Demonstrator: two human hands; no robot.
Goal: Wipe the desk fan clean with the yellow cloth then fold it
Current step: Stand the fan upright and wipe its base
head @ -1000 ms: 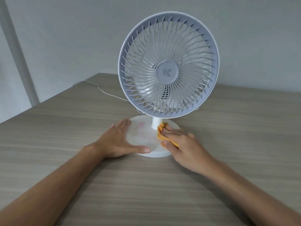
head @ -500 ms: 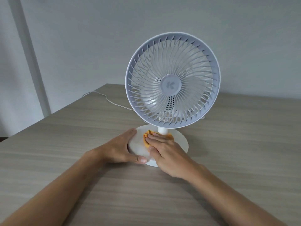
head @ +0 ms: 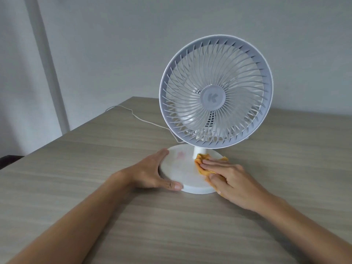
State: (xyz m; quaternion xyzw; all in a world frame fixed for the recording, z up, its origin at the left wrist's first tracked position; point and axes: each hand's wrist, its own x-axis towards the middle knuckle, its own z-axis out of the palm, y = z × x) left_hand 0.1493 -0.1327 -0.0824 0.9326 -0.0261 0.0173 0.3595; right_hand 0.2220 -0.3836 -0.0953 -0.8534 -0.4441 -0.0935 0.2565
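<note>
On fan base [head: 186, 168], right of the stem: right hand [head: 231, 180] presses cloth [head: 202, 169] flat-fingered. Left hand [head: 152, 172] braces base's left rim, fingers relaxed. Unwiped pink smudge lies left of cloth.

A white desk fan [head: 216, 96] stands on a wood-grain worktop [head: 171, 225], its grille facing the camera; the left hand [head: 152, 172] cups the left edge of the round base [head: 181, 170]; the right hand [head: 232, 181] presses a crumpled yellow cloth [head: 202, 164] flat onto the base beside the stem; a thin white cord [head: 137, 118] trails off behind the fan.
</note>
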